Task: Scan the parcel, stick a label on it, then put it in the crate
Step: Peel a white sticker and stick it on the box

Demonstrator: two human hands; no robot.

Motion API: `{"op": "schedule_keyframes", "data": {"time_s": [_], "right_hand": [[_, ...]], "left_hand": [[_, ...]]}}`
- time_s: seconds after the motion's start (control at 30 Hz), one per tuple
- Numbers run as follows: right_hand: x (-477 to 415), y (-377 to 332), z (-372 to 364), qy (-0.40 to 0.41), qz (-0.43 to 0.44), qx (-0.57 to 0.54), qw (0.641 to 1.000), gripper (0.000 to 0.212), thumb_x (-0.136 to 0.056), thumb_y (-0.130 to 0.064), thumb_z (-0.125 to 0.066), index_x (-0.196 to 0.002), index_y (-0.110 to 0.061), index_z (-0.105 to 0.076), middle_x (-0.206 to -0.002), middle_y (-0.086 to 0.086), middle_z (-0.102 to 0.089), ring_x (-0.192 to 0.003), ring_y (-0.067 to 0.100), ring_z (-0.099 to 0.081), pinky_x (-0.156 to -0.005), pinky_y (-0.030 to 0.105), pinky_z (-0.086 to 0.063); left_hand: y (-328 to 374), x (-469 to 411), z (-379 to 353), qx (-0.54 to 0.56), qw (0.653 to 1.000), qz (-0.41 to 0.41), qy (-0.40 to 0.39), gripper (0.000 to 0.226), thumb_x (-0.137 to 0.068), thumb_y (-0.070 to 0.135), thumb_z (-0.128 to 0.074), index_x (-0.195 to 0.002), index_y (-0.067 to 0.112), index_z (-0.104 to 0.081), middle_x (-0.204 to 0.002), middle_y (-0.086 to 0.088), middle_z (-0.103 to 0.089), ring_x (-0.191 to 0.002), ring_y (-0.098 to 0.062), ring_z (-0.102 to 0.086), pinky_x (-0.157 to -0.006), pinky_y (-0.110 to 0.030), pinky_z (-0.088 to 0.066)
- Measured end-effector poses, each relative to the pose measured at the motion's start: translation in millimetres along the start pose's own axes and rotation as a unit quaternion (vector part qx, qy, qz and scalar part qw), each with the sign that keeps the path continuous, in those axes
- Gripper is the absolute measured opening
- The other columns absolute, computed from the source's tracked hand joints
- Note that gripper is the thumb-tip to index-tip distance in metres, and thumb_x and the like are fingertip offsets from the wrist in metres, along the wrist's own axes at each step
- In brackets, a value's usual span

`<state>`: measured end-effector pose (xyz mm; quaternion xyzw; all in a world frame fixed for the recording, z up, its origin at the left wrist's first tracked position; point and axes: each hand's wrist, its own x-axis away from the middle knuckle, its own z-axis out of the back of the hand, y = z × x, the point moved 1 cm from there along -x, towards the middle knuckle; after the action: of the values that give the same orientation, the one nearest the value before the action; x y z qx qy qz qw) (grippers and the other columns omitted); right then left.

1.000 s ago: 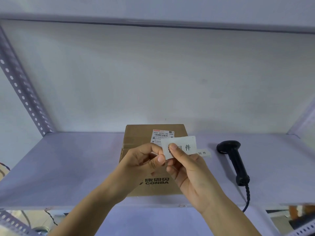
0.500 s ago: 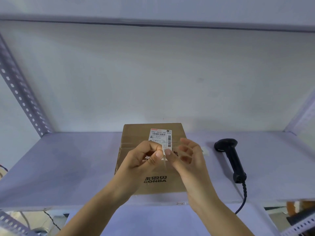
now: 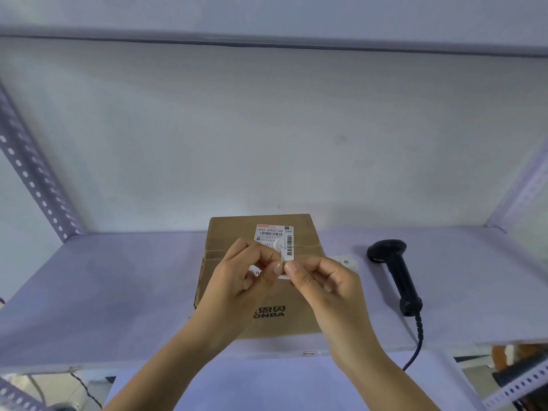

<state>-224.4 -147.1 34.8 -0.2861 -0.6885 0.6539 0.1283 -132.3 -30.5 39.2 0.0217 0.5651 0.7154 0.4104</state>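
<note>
At frame centre, both hands, left hand (image 3: 252, 280) and right hand (image 3: 323, 287), have lowered the label (image 3: 280, 256) toward the parcel (image 3: 237, 238); fingers pinched on it, peeling; sticking comes next.

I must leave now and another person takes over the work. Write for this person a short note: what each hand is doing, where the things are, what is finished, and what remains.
Left hand and right hand: both pinch a small white label at the fingertips, above the parcel; it looks as if the backing is being peeled.
The parcel lies flat on the shelf, with its printed shipping label facing up.
The scanner lies on the shelf, right of the parcel.
Another label strip lies between them.
Done: the scan cannot be confirmed from the view.
Left: stick the label on, then put the parcel in the crate, which is not in view.
</note>
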Motion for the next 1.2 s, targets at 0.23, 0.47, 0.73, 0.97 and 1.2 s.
{"op": "schedule_keyframes", "data": {"time_s": [0.23, 0.47, 0.73, 0.97, 1.2], "right_hand": [[-10, -3, 2, 0.010, -0.055, -0.037, 0.998, 0.015, -0.083, -0.021, -0.071, -0.072, -0.012, -0.076, -0.070, -0.006, -0.071, -0.062, 0.006, -0.062, -0.061, 0.012, -0.049], [-31, -3, 1, 0.067, -0.094, -0.103, 0.988, 0.024, -0.084, -0.021, -0.071, -0.061, -0.025, -0.075, -0.070, -0.007, -0.073, -0.054, 0.005, -0.056, -0.058, 0.021, -0.046], [-34, 11, 1, 0.078, -0.101, -0.100, 0.987, 0.021, -0.084, -0.025, -0.070, -0.063, -0.025, -0.076, -0.074, -0.004, -0.073, -0.055, 0.006, -0.054, -0.060, 0.023, -0.045], [-33, 18, -3, 0.068, -0.109, -0.105, 0.986, 0.012, -0.085, -0.022, -0.069, -0.074, -0.018, -0.074, -0.083, 0.000, -0.073, -0.054, 0.007, -0.054, -0.060, 0.024, -0.045], [-35, 18, -4, 0.087, -0.067, -0.069, 0.991, 0.020, -0.087, -0.021, -0.069, -0.067, -0.023, -0.072, -0.073, -0.008, -0.071, -0.054, 0.006, -0.054, -0.053, 0.017, -0.047]], "left_hand": [[-5, -1, 15, 0.008, 0.998, 0.054, 0.012, 0.021, -0.090, 0.004, -0.060, -0.072, 0.014, -0.064, -0.079, 0.003, -0.056, -0.067, -0.002, -0.052, -0.062, -0.008, -0.039], [-43, 6, 79, 0.023, 0.984, 0.172, 0.049, 0.017, -0.091, 0.009, -0.060, -0.074, 0.005, -0.063, -0.069, -0.003, -0.074, -0.068, -0.010, -0.067, -0.068, -0.026, -0.053], [-151, 30, 144, -0.162, 0.933, 0.319, 0.040, 0.027, -0.090, -0.002, -0.058, -0.065, 0.008, -0.059, -0.075, -0.007, -0.074, -0.062, -0.018, -0.064, -0.055, -0.027, -0.044], [-188, 49, 144, -0.270, 0.889, 0.370, -0.031, 0.036, -0.084, 0.014, -0.070, -0.054, 0.015, -0.052, -0.059, -0.003, -0.055, -0.058, -0.019, -0.048, -0.058, -0.027, -0.035], [-93, 16, 141, -0.296, 0.929, 0.205, 0.086, 0.022, -0.086, 0.012, -0.067, -0.068, 0.023, -0.063, -0.073, 0.004, -0.069, -0.069, -0.021, -0.064, -0.061, -0.028, -0.043]]}}
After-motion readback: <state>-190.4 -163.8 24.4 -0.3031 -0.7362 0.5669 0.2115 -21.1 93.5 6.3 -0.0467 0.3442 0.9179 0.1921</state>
